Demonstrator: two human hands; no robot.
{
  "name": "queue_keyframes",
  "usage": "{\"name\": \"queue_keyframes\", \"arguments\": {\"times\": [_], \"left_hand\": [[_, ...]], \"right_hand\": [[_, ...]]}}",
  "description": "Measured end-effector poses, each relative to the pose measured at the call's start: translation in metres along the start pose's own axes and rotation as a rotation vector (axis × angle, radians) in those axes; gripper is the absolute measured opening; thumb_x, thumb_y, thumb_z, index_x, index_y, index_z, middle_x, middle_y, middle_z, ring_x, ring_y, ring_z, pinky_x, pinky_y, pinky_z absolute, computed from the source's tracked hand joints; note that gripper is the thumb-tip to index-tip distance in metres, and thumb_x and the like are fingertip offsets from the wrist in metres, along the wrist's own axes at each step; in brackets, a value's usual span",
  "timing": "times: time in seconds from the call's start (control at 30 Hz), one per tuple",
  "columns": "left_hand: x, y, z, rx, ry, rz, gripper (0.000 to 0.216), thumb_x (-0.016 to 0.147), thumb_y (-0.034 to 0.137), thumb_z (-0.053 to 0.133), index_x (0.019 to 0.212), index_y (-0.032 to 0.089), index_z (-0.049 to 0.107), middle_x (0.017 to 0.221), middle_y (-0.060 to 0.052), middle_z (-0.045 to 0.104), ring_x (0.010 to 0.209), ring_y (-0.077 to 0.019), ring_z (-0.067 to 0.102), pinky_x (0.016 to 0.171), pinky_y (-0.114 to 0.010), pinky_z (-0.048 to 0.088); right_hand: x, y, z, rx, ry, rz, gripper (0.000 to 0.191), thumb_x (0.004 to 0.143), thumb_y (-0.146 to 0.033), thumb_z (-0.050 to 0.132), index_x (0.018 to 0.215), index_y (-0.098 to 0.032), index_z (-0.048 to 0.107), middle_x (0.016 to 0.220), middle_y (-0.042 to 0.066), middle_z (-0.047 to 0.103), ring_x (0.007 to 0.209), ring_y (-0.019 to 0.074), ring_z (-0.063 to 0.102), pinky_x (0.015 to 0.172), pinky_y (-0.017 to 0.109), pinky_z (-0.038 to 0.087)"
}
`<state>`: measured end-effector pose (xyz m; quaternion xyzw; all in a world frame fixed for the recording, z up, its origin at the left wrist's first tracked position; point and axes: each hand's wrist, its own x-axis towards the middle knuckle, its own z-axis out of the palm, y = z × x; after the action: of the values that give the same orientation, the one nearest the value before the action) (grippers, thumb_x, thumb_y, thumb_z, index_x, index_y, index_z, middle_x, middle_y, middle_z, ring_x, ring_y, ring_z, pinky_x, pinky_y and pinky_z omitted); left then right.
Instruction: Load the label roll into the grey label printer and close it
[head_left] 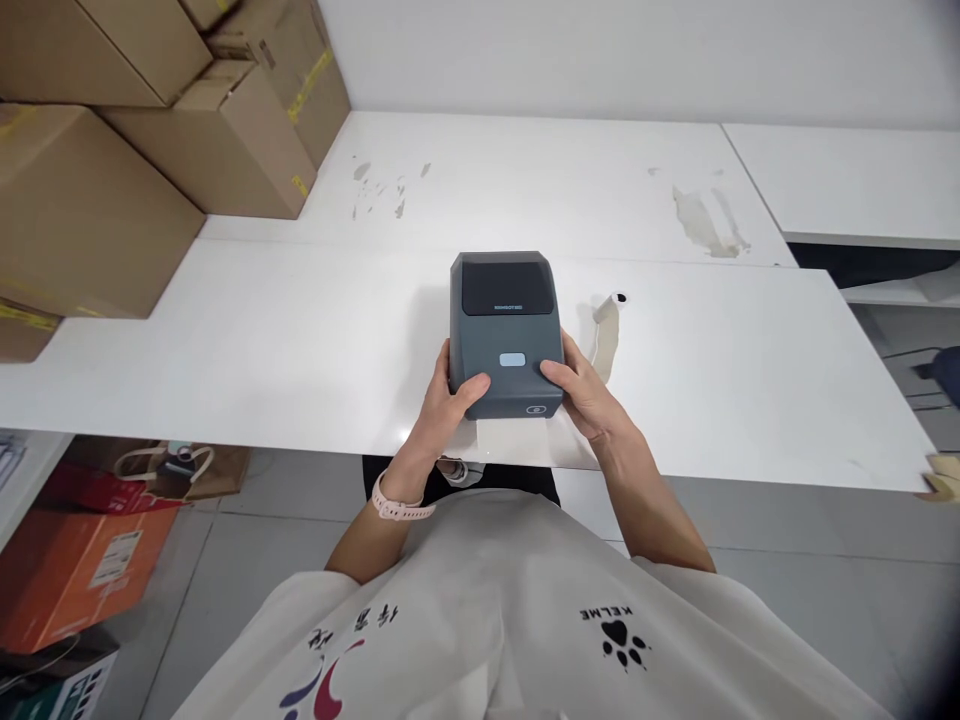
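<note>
Left hand (448, 398) is grasping the near left corner of the printer (506, 320), thumb lying across its top and fingers wrapping down the side. Right hand (583, 392) is gripping the near right corner in the same way, thumb pressing on the top just beside a small pale button. The printer, a dark grey box with a black window on its far half, is sitting flat on the table (262, 340), close to the near edge and right in front of the person. A white label (510, 440) is sticking out from under its front, between the two wrists. A pink watch (397, 505) is showing on the left wrist.

Just right of the printer a paper strip (606, 338) is lying curled on the table, near the right hand but apart from it. Brown boxes (150, 130) are standing stacked at the far left of the table. Under the table on the left, a brown bag (187, 468) is resting beside an orange box (75, 570) on the floor.
</note>
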<state>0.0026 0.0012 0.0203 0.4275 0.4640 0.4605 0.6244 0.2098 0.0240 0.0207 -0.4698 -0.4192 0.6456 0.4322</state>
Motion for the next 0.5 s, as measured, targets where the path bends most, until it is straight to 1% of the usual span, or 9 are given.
{"name": "queue_keyframes", "arguments": {"times": [0.13,0.23,0.27,0.3,0.37,0.4,0.43,0.47,0.5], "left_hand": [[0.008,-0.004,-0.001,0.076,0.054,0.108,0.074,0.084,0.055,0.072,0.147,0.024,0.048,0.149,-0.012,0.059,0.138,-0.0341,0.056,0.113,-0.048,0.05],[0.006,-0.008,-0.001,0.122,0.044,0.127,0.07,0.088,0.056,0.068,0.147,0.024,0.047,0.15,-0.012,0.058,0.137,-0.0317,0.056,0.112,-0.046,0.05],[0.001,-0.01,-0.001,0.147,0.069,0.127,0.07,0.089,0.056,0.067,0.147,0.025,0.045,0.152,-0.012,0.055,0.138,-0.0306,0.055,0.111,-0.045,0.049],[-0.007,-0.015,-0.001,0.185,0.129,0.138,0.07,0.089,0.056,0.067,0.148,0.025,0.044,0.153,-0.013,0.053,0.138,-0.0294,0.054,0.111,-0.044,0.049],[-0.026,-0.026,0.001,0.285,0.331,0.183,0.065,0.087,0.053,0.069,0.142,0.026,0.047,0.148,-0.012,0.054,0.131,-0.0265,0.056,0.106,-0.041,0.049],[-0.037,-0.033,0.003,0.329,0.46,0.218,0.057,0.085,0.051,0.071,0.133,0.025,0.052,0.137,-0.011,0.06,0.122,-0.0246,0.059,0.101,-0.04,0.051],[-0.047,-0.039,0.005,0.331,0.525,0.22,0.044,0.086,0.05,0.07,0.119,0.025,0.058,0.119,-0.008,0.065,0.106,-0.0211,0.062,0.092,-0.037,0.052],[-0.056,-0.044,0.007,0.297,0.492,0.177,0.032,0.088,0.05,0.067,0.105,0.024,0.061,0.099,-0.004,0.066,0.087,-0.0173,0.061,0.081,-0.033,0.052],[-0.062,-0.047,0.01,0.251,0.355,0.086,0.028,0.089,0.05,0.065,0.093,0.023,0.061,0.084,-0.001,0.063,0.073,-0.0144,0.056,0.071,-0.031,0.05]], "right_hand": [[0.005,0.006,-0.002,-0.075,0.02,-0.057,0.1,0.075,-0.06,0.079,0.16,-0.039,0.033,0.163,0.001,0.048,0.152,0.0325,0.043,0.125,0.058,0.042],[0.006,0.009,-0.001,-0.101,0.028,-0.067,0.097,0.077,-0.061,0.075,0.16,-0.038,0.033,0.162,0.001,0.048,0.149,0.033,0.046,0.122,0.058,0.045],[0.006,0.009,-0.001,-0.098,0.033,-0.062,0.097,0.076,-0.061,0.075,0.16,-0.037,0.033,0.162,0.001,0.049,0.148,0.0332,0.048,0.121,0.058,0.046],[0.006,0.009,0.0,-0.091,0.041,-0.055,0.097,0.076,-0.061,0.075,0.16,-0.037,0.033,0.162,0.002,0.049,0.146,0.0334,0.05,0.121,0.058,0.046],[0.005,0.01,0.001,-0.071,0.062,-0.045,0.099,0.074,-0.06,0.076,0.16,-0.036,0.033,0.16,0.003,0.05,0.143,0.0339,0.054,0.12,0.057,0.047],[0.005,0.01,0.002,-0.059,0.073,-0.042,0.099,0.074,-0.06,0.076,0.16,-0.036,0.033,0.16,0.003,0.051,0.142,0.034,0.054,0.12,0.058,0.047],[0.004,0.01,0.003,-0.049,0.081,-0.039,0.1,0.074,-0.059,0.076,0.16,-0.036,0.032,0.159,0.002,0.052,0.141,0.0341,0.055,0.12,0.058,0.047],[0.003,0.011,0.004,-0.041,0.086,-0.038,0.099,0.073,-0.059,0.076,0.16,-0.037,0.032,0.158,0.002,0.053,0.142,0.0341,0.055,0.12,0.058,0.047],[0.003,0.011,0.005,-0.035,0.089,-0.037,0.099,0.074,-0.058,0.076,0.16,-0.037,0.032,0.157,0.002,0.054,0.142,0.034,0.055,0.12,0.058,0.046]]}}
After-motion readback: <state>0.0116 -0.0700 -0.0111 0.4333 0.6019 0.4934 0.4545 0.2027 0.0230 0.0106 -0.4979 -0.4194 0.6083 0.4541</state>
